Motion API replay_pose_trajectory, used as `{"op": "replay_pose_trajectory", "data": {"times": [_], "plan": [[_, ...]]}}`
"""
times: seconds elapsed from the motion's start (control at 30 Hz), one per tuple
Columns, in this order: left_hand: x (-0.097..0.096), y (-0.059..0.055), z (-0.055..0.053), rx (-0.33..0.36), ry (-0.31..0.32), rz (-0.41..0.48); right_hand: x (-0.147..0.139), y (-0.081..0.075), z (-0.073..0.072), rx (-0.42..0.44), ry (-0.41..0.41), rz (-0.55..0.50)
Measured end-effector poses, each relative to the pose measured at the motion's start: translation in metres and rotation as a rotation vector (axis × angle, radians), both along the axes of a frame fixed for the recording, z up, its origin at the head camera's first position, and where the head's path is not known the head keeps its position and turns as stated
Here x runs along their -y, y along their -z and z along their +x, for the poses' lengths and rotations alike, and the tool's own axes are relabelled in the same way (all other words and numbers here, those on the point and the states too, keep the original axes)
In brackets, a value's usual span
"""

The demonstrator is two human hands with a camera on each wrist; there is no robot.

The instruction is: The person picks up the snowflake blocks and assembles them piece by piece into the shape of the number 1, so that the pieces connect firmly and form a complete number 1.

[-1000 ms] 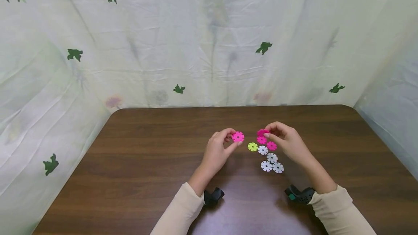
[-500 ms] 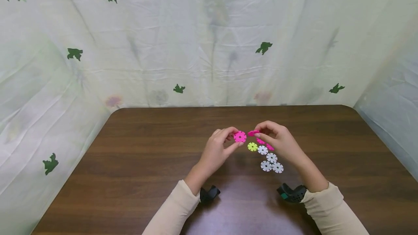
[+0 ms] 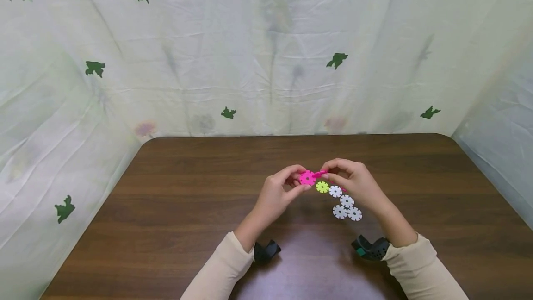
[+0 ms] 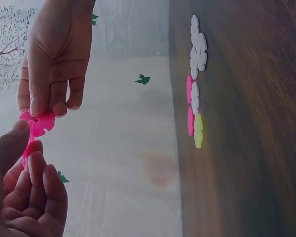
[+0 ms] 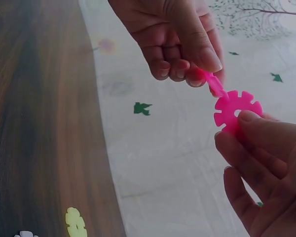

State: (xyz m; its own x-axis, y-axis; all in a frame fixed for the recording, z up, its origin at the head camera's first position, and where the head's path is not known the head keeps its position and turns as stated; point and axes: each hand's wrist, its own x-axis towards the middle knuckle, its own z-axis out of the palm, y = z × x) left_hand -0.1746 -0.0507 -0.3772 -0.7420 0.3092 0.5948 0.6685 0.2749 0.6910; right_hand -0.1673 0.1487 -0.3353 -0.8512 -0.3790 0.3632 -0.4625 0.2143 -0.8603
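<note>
My left hand [image 3: 283,185] pinches a pink notched disc [image 3: 307,178], a flat flower-shaped plastic connector, by its edge between thumb and fingers. Opposite it, my right hand [image 3: 359,182] pinches a second pink notched disc [image 5: 239,109] with thumb and fingers. Both discs are held above the table, set at an angle to each other. Their notched rims meet, and in the right wrist view the left hand's disc [image 5: 215,85] reaches into a slot of the other.
Below the hands, a yellow disc [image 3: 322,187] and several white discs [image 3: 347,201] lie on the brown wooden table [image 3: 200,207]. Two pink discs [image 4: 190,121] beside them are mostly hidden by the right hand in the head view. A pale patterned curtain [image 3: 266,59] stands behind the table.
My right hand has moved left with its pink disc, from above the pink discs on the table to the left hand's disc. The two rims, apart before, now meet.
</note>
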Motion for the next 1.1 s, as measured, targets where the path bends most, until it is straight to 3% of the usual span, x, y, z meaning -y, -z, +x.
{"op": "replay_pose_trajectory", "data": {"times": [0.27, 0.5, 0.67, 0.83, 1.1], "plan": [[0.0, -0.002, 0.004, 0.198, 0.058, 0.117, 0.002, -0.001, 0.003, -0.11, 0.024, 0.034], [0.0, -0.027, 0.019, 0.248, 0.096, 0.139, 0.004, 0.0, 0.003, -0.199, 0.056, 0.041], [0.0, -0.027, 0.019, 0.27, 0.118, 0.155, 0.006, 0.0, 0.004, -0.251, 0.09, 0.077], [0.001, -0.026, 0.017, 0.297, 0.115, 0.157, 0.006, -0.001, 0.005, -0.182, 0.067, 0.06], [0.002, -0.029, 0.017, 0.286, 0.08, 0.12, 0.003, 0.0, 0.003, -0.038, -0.006, -0.009]]}}
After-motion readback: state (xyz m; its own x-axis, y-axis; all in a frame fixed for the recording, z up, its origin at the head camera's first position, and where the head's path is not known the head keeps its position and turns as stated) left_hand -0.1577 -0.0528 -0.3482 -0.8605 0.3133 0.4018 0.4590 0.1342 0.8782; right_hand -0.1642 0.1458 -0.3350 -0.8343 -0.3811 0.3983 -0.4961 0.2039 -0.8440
